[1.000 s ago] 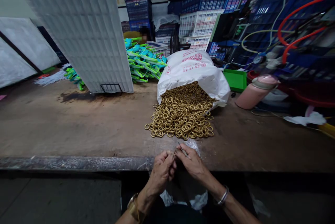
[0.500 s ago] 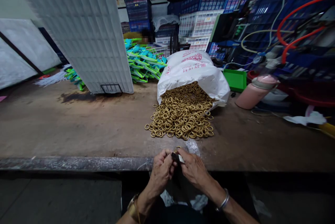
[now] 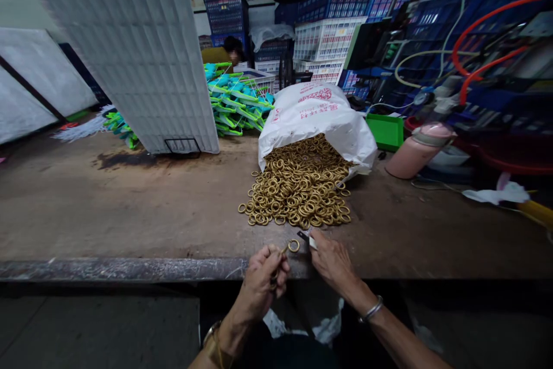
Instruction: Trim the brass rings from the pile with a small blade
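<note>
At the table's front edge my left hand [image 3: 264, 274] is closed, its fingertips pinching a gold ring [image 3: 284, 251] seen nearly edge-on. More gold shows lower among its fingers, partly hidden. Another gold ring [image 3: 294, 246] lies between my two hands, just past the left fingertips. My right hand [image 3: 332, 259] grips a small tool with a white handle and a flat dark tip [image 3: 303, 236], which points toward the pile; its exact kind is unclear. Beyond both hands spreads a heap of gold rings [image 3: 298, 199], spilling from a white sack [image 3: 311, 113] with red print.
A tall white ribbed panel [image 3: 129, 58] stands on the table [image 3: 108, 213] at left. Green and turquoise plastic pieces [image 3: 237, 104] are piled behind it, near another person [image 3: 220, 55]. At right are a green tray [image 3: 386, 132], a pink bottle [image 3: 417, 153] and orange tubing [image 3: 458, 49].
My hands have moved apart. The right hand has shifted forward and right with the tool, while the left stays near the edge. The rings between them show more plainly now.
</note>
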Tool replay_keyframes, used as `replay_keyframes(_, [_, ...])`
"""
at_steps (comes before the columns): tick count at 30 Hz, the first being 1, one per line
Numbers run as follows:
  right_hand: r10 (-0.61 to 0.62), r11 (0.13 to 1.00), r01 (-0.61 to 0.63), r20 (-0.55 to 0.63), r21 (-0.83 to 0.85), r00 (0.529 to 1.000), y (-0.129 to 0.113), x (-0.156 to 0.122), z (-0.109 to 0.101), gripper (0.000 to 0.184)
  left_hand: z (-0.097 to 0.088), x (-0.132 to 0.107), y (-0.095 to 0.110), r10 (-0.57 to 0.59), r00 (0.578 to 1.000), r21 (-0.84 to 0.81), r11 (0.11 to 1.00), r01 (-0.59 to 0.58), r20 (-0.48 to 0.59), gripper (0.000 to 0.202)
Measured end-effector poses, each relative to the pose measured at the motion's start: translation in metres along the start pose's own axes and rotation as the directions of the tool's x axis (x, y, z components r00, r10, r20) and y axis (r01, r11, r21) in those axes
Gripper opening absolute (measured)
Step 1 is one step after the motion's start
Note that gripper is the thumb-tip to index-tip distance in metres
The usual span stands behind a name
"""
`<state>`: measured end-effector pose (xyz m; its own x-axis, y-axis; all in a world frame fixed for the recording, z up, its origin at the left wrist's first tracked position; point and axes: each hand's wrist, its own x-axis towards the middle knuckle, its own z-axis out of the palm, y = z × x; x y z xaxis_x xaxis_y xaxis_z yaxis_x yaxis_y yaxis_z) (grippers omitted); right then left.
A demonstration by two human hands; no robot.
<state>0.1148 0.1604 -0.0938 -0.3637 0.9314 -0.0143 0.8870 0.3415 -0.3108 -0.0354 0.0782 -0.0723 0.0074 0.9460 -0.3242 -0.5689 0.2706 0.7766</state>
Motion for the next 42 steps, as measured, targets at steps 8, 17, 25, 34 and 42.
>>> replay_keyframes(8, [-0.065, 0.996, 0.068, -0.054, 0.054, 0.996, -0.02, 0.0, 0.005, 0.011, -0.01, 0.005, 0.004, 0.013, 0.999, -0.108, 0.994, -0.018, -0.043, 0.027])
replay_keyframes(17, [-0.029, 0.989, 0.034, -0.036, 0.146, 0.999, -0.017, 0.008, 0.006, 0.009, -0.014, 0.008, 0.005, -0.097, 0.995, -0.249, 0.964, 0.089, -0.019, 0.02])
replay_keyframes(25, [0.08, 0.712, -0.12, 0.09, 0.692, 0.993, -0.028, 0.008, -0.007, 0.005, -0.007, 0.014, -0.002, 0.054, 0.995, 0.049, 0.998, -0.051, -0.078, 0.022])
replay_keyframes(34, [0.055, 0.296, -0.385, 0.387, 0.874, 0.92, -0.044, -0.001, -0.015, 0.015, -0.01, 0.013, -0.012, 0.465, 0.884, 0.574, 0.714, -0.401, 0.039, 0.018])
replay_keyframes(42, [0.04, 0.402, -0.223, 0.227, 0.888, 0.973, -0.044, -0.001, -0.014, 0.025, 0.003, 0.008, -0.002, 0.317, 0.948, 0.426, 0.862, -0.275, -0.03, 0.016])
